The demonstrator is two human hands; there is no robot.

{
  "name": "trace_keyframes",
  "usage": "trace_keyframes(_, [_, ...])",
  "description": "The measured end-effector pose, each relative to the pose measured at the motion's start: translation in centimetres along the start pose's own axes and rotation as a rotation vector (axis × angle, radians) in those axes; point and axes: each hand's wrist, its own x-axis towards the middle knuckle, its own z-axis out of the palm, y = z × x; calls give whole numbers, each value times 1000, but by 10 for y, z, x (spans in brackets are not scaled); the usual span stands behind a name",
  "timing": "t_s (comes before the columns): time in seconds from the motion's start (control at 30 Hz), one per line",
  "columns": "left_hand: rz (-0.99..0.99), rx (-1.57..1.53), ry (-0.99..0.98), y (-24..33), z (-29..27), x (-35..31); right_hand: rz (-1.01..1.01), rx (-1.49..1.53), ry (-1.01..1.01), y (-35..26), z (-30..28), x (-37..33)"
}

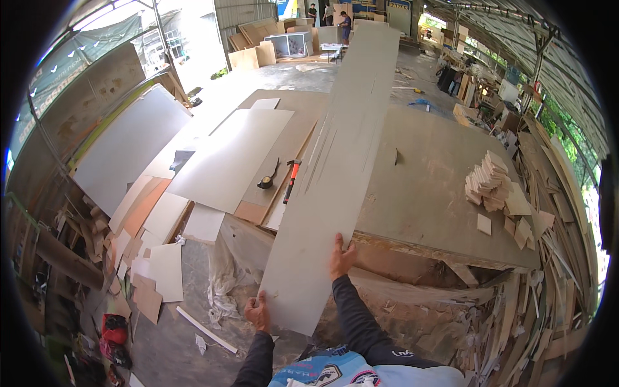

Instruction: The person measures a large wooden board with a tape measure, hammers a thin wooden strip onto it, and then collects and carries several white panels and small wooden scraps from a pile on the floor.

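We judge the step in hand to be handling the long grey board, which extends from near to far over the worktop. Our left hand grips its left edge at the near end; our right hand grips its right edge, slightly farther up. The next move, we judge, calls for even support at both edges and clearance from the hammer just left. The board hides our fingertips beneath it. We cannot tell whether its far end is supported.
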Motion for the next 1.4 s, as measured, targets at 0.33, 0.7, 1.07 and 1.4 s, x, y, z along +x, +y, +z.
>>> trace_keyframes(0.33, [-160,432,-160,-48,-12,-27,467,-664,-74,134,19,-16])
trace_keyframes(0.7, [-89,77,34,-16,-1,3,118,-391,44,35,36,-5])
trace_keyframes(1.07, [-169,249,-183,-36,-27,-7,252,-620,59,113,35,-37])
trace_keyframes(1.4, [-96,299,2,-8,-28,5,292,-527,3,63,41,-22])
